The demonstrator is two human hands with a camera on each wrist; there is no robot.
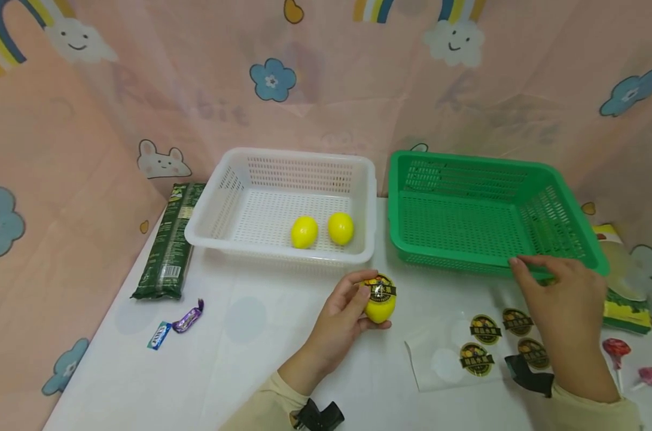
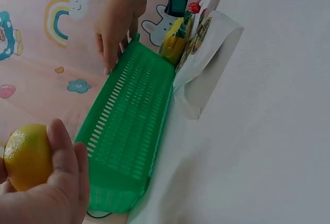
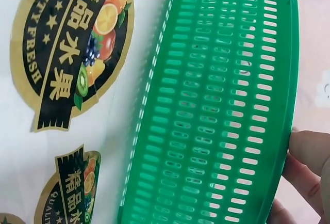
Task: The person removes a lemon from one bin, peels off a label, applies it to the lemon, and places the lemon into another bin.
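My left hand (image 1: 339,323) holds a yellow lemon (image 1: 378,311) between thumb and fingers, in front of the white basket. A round black-and-gold label (image 1: 382,290) sits on the lemon's upper side. Two more lemons, one of them this left one (image 1: 304,232), lie inside the white basket (image 1: 283,254). At the near rim of the green basket (image 3: 216,105), my right hand (image 1: 573,311) grips the edge, thumb outside and fingers partly hidden behind it. Below that hand lies a white backing sheet (image 1: 430,365) with several matching labels (image 1: 477,359).
A dark green packet (image 1: 167,245) leans beside the white basket. Two small wrapped candies, one a purple candy (image 1: 188,317), lie at left. At right are a yellow-green packet (image 1: 624,299), a red lollipop (image 1: 617,350) and a pink lollipop (image 1: 651,376). A patterned pink cloth (image 1: 326,72) hangs behind.
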